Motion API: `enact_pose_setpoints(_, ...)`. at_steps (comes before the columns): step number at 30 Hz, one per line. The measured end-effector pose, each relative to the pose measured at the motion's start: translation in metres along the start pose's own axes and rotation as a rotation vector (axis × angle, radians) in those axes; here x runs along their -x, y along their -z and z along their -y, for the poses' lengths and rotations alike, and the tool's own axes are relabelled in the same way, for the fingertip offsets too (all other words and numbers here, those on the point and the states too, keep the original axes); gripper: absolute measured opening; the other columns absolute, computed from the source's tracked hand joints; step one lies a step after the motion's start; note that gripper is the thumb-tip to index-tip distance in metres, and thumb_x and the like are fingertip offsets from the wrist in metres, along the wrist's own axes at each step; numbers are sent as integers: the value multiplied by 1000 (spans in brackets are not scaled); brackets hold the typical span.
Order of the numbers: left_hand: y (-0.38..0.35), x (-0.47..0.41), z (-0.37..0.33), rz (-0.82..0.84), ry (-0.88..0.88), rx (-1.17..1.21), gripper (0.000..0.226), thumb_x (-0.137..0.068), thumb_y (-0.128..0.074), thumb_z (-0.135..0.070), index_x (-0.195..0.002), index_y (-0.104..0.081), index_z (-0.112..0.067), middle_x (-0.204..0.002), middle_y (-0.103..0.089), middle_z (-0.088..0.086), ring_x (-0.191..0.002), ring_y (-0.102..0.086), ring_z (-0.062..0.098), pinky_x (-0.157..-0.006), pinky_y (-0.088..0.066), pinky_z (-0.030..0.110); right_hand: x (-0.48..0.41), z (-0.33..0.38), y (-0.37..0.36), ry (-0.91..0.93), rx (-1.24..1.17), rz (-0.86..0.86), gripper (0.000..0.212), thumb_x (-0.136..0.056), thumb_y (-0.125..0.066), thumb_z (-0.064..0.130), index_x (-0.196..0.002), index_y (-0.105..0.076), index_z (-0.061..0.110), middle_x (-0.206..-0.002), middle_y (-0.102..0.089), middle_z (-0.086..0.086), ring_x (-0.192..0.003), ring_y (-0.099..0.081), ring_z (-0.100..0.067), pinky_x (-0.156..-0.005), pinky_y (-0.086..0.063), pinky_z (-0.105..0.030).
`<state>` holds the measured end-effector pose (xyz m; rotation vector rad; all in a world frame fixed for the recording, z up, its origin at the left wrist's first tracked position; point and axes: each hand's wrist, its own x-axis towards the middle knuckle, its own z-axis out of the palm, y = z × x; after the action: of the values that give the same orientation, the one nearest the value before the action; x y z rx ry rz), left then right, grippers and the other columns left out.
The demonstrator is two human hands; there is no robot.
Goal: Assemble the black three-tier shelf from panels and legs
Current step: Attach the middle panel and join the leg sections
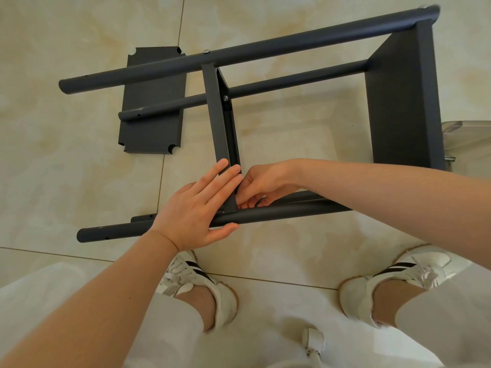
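The black shelf frame lies on its side on the tiled floor, with several round legs (pixel 239 51) running left to right. An end panel (pixel 401 96) is fixed at the right, and a middle panel (pixel 219 115) stands across the legs. My left hand (pixel 196 208) lies flat with straight fingers on the near end of the middle panel, its thumb under the near leg (pixel 279 211). My right hand (pixel 261 185) has its fingers curled at the joint of panel and near leg; what they pinch is hidden. A loose third panel (pixel 151 128) lies flat at the left.
My two feet in white shoes (pixel 202 285) stand close to the near leg. A clear plastic container (pixel 467 136) sits at the right edge beside the end panel. A small white object (pixel 313 341) lies on the floor between my legs.
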<state>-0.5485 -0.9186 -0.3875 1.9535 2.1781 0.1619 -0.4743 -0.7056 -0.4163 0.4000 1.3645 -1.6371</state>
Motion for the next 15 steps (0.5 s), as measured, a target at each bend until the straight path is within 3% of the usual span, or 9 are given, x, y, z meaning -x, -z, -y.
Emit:
enact_pose_setpoints(6, 0, 0, 1, -2, 3, -4, 85, -95, -40, -65, -160, -18, -14, -169, -13, 2, -157, -8, 22, -103, -46, 37, -6, 0, -7, 13, -4, -22, 14, -94, -63, 16, -100, -72, 6, -88, -72, -6, -83, -67, -18, -79, -53, -29)
enact_pose_setpoints(11, 0, 0, 1, 2, 1, -14, 86, -95, -41, -65, -160, -16, -15, -169, -13, 3, -157, -9, 23, -104, -46, 40, 0, 4, 3, -12, 21, -15, 11, -91, -69, 19, -84, -76, 13, -79, -69, -1, -78, -60, -13, -74, -50, -25)
enact_pose_setpoints(15, 1, -1, 1, 6, 7, -12, 86, -95, -40, -65, -160, -16, -15, -169, -13, 2, -157, -8, 23, -104, -47, 42, -4, 1, -2, -6, 21, -25, 10, -91, -67, 17, -92, -75, 10, -83, -71, -4, -79, -66, -16, -76, -53, -28)
